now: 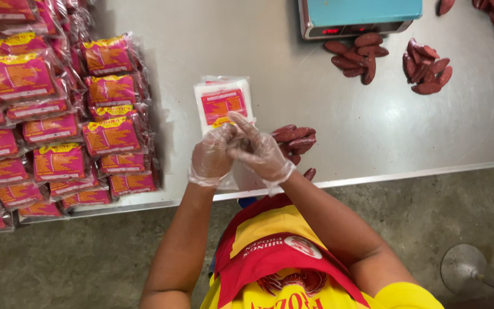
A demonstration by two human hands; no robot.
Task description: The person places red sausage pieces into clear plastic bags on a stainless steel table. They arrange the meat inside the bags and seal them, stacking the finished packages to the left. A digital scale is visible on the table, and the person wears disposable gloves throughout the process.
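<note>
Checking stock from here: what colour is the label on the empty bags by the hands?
Pink with a yellow strip, on the white bags; head view.

A stack of empty clear bags [222,102] with pink and yellow labels lies flat on the steel surface [373,137] at twelve o'clock from my fingers [241,123]; dark red sausages [294,139] sit at three o'clock.

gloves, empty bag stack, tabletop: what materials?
Gloves on left hand and right hand: thin clear plastic film, wrinkled and loose. Bag stack: clear glossy plastic with pink printed labels. Tabletop: likely stainless steel, brushed grey with soft glare.
</note>
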